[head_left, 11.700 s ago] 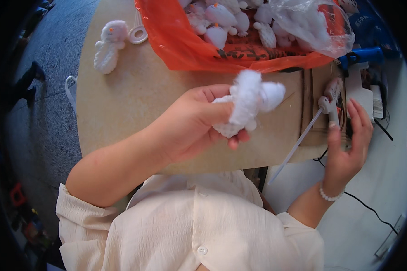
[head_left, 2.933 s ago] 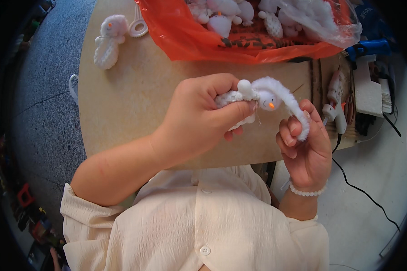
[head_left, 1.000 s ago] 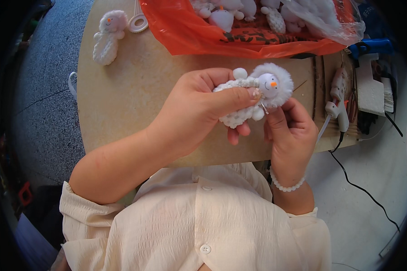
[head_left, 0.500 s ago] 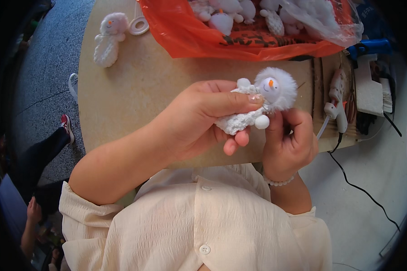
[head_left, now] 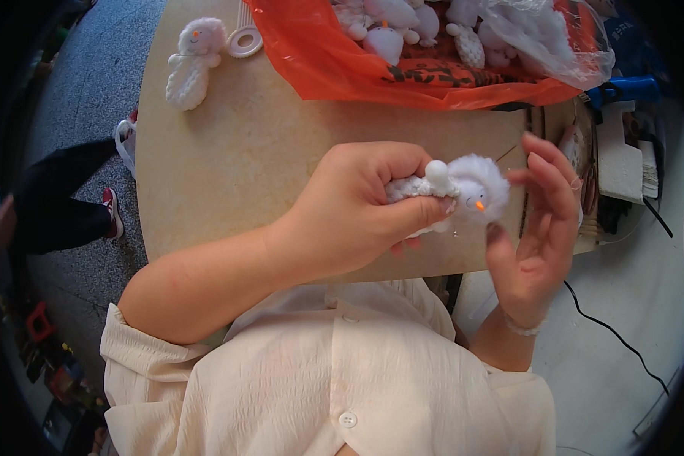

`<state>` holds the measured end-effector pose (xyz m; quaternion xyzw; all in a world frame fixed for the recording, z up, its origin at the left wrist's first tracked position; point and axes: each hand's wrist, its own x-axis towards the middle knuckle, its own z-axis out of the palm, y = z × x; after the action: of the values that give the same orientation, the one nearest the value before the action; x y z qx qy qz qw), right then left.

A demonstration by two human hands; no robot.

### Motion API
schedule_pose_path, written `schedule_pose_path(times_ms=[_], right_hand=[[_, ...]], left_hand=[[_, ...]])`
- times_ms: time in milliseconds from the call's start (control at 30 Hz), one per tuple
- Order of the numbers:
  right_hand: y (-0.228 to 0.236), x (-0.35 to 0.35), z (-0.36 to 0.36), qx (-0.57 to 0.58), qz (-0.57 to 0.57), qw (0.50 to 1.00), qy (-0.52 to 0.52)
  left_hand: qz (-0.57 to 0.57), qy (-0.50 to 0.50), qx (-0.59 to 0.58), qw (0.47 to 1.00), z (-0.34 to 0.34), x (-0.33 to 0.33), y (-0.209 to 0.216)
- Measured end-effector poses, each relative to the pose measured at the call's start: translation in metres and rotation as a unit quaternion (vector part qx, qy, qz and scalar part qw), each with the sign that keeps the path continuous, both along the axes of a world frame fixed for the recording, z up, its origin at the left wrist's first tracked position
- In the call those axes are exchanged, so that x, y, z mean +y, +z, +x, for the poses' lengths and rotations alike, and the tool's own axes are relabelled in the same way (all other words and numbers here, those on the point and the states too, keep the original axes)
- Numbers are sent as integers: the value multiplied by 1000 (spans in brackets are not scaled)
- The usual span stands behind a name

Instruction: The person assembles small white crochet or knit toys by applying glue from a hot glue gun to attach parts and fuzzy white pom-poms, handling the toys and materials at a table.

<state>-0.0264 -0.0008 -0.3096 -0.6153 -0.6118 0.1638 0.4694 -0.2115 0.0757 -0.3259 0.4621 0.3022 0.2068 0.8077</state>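
Observation:
My left hand [head_left: 365, 201] grips a small white snowman doll [head_left: 476, 186] by its knitted body, thumb across the front. The doll lies tilted, its fluffy head with an orange nose pointing right and its face turned toward me. One round white arm sticks up beside the fingers. To the right of the head, my right hand [head_left: 539, 228] is open, fingers spread and curved, slightly blurred. A bracelet of pale beads circles that wrist. Whether a thin thread runs between the hands I cannot make out.
Another snowman doll [head_left: 192, 64] lies at the table's far left beside a white ring-ended object [head_left: 245, 42]. An orange plastic bag [head_left: 433, 95] holds several white dolls. A white foam box [head_left: 619, 148] and a blue tool [head_left: 627, 89] are at right; a black cable [head_left: 615, 334] hangs below.
My right hand has let go near the doll's neck and moved right and up, its fingers spreading. The doll has rolled in my left hand, its face now lower. A person at left has moved.

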Motion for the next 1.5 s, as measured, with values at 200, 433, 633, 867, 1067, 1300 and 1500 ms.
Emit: schedule_pose_path(times_ms=[200,433,633,867,1067,1300,1500], right_hand=[[12,14,10,-226,-31,955,190],[13,12,3,-135,-43,968,208],[12,13,6,-137,-3,965,222],[11,14,9,-64,3,979,195],[2,15,17,-90,1,975,203],[5,5,13,25,-65,985,160],[2,1,12,154,-68,973,160]], left_hand=[[156,-16,16,987,-6,-1,-7],[206,-47,23,977,-6,-2,-6],[4,-71,18,997,-4,2,3],[-59,-55,24,996,-3,6,7],[-113,-79,-8,990,-2,11,4],[-159,-66,-63,983,1,7,7],[-302,-186,-141,924,-2,7,2]])
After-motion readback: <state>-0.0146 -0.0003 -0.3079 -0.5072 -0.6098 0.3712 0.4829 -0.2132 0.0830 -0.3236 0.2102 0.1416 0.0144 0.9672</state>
